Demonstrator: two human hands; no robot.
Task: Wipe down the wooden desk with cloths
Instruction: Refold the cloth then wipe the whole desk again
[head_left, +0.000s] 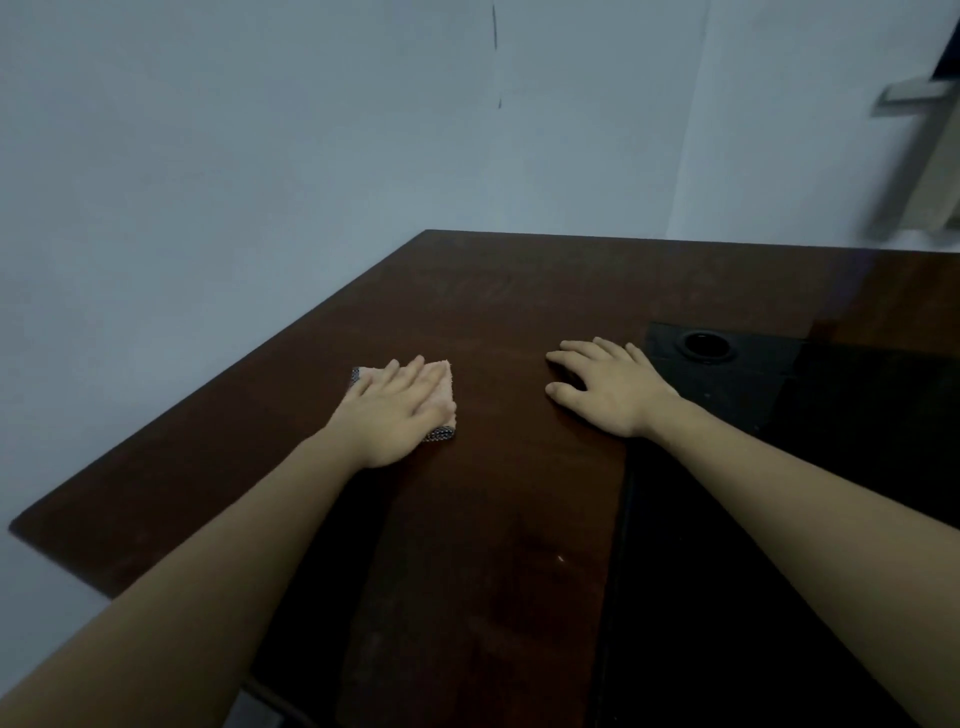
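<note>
Item: folded pink cloth (440, 388), on dark wooden bench (498, 312), left of centre. Left hand (397, 410) flat on it, fingers straight, pressing. Right hand (605, 387), at 3 o'clock of the cloth, spread flat, bare, bracing. Advice: even pressure, overlapping strokes towards 12 o'clock.

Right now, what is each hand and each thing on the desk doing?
Left hand: flat, fingers straight, pressing on the cloth.
Folded pink cloth with a grey patterned edge: lying flat on the desk, mostly covered by the left hand.
Right hand: bare, fingers spread, resting on the desk, holding nothing.
Dark brown wooden desk: bare top, slightly smudged.
Round black cable hole: open, no cable seen.
</note>
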